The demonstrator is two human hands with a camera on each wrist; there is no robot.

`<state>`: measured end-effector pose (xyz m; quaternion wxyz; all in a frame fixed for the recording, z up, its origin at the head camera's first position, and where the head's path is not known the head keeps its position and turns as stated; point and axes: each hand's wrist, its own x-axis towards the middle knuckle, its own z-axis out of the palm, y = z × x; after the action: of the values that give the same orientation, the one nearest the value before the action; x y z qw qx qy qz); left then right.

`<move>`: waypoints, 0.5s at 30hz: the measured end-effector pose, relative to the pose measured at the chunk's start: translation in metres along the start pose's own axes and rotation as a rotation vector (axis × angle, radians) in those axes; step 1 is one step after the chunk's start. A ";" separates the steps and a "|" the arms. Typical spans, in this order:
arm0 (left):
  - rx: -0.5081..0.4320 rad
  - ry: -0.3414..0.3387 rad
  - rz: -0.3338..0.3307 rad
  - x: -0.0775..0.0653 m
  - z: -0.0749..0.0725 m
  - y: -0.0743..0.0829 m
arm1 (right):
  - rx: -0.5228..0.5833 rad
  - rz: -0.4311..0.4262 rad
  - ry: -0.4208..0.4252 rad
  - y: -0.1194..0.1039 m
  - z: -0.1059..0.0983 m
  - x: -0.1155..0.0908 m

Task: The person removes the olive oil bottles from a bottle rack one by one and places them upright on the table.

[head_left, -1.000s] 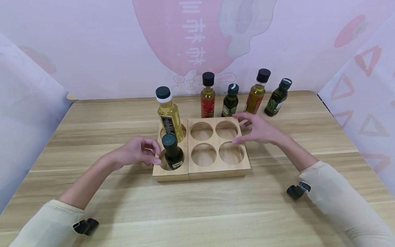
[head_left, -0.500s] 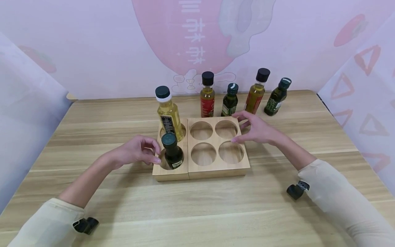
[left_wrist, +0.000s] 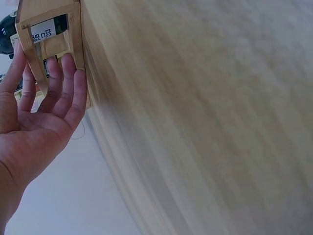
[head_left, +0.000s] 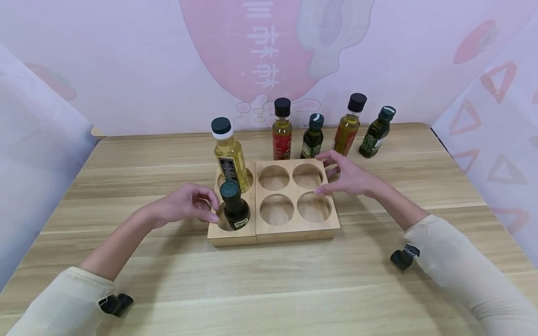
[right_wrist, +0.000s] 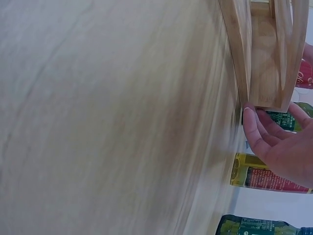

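Observation:
Two wooden bottle racks stand side by side against each other. The narrow left rack (head_left: 233, 241) holds a tall clear bottle of yellow oil (head_left: 232, 158) behind a short dark bottle (head_left: 237, 210) with a green cap. Four-holed and bottle-free, the wider right rack (head_left: 292, 189) adjoins it. My left hand (head_left: 185, 205) rests thumb and fingertips on the left rack's outer end; in the left wrist view its fingers (left_wrist: 78, 93) stretch along that end. At the right rack's outer side, my right hand (head_left: 349, 175) touches the edge with spread thumb and fingers.
Behind the racks stand a red-labelled oil bottle (head_left: 282, 133), a small dark green bottle (head_left: 312, 140), another red-labelled oil bottle (head_left: 347, 128) and a second dark green bottle (head_left: 376, 135). A printed backdrop (head_left: 147, 70) rises at the table's (head_left: 273, 289) back edge.

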<state>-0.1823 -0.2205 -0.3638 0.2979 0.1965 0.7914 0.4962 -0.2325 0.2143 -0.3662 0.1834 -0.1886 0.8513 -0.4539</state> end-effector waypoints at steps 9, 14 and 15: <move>0.054 0.043 -0.002 -0.004 0.000 0.007 | 0.013 -0.001 -0.009 0.002 0.000 0.001; 0.084 0.100 0.009 -0.007 0.000 0.010 | 0.011 -0.002 -0.011 0.003 -0.001 0.002; 0.090 0.116 0.013 -0.007 0.000 0.010 | 0.011 -0.001 -0.012 0.003 -0.001 0.002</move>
<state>-0.1768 -0.2206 -0.3524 0.2394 0.1857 0.8275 0.4727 -0.2349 0.2154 -0.3681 0.1894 -0.1910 0.8474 -0.4577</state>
